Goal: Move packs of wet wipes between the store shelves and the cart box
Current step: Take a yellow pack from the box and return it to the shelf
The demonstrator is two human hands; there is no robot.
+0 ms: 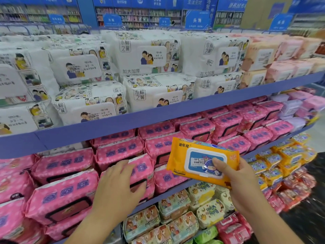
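Orange film wipes pack with white flip lid (198, 161): likely light, squashy, slippery, best taken by one end, as right hand (241, 184) pinches it; left hand (117, 184) lies spread on pink pack (142, 168).

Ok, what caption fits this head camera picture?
Right hand holds an orange wipes pack; left hand touches a pink pack.
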